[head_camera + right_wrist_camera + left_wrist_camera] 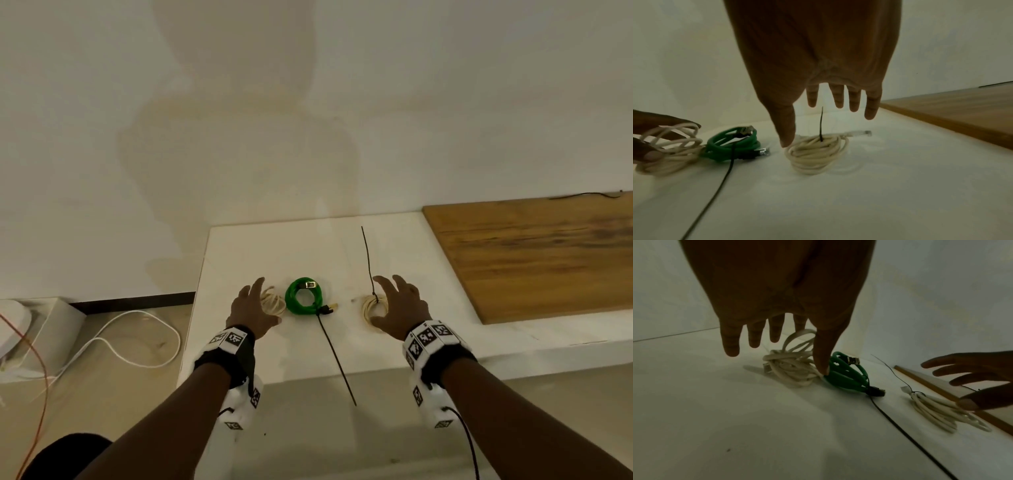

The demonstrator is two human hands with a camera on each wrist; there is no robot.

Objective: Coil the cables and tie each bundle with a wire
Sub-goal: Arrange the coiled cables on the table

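A broad white tabletop (394, 342) is carrying everything, and a large flat wooden board (534, 257) is lying on its right part, well apart from the cables. Both of the person's hands are hovering over the white surface with fingers spread apart and holding nothing. The left hand (253, 308) is hanging just above and beside a loosely wound cream-white cable coil on the left (789, 368), its thumb tip reaching down near where that coil is meeting the green one; whether it is touching cannot be told. The right hand (400, 308) is spreading over a second cream-white cable coil on the right (816, 152), thumb near the coil's left edge, fingers raised clear of it. Between the two pale coils a coiled green network cable (304, 296) is lying flat, touching the left coil and standing apart from the right one, with a metal-clad plug resting on top. A long thin black wire (337, 359) is binding the green bundle at its near edge and trailing toward the table's front edge and past it. A second thin black wire (369, 263) is wrapping the right coil at its far side and running away toward the wall.
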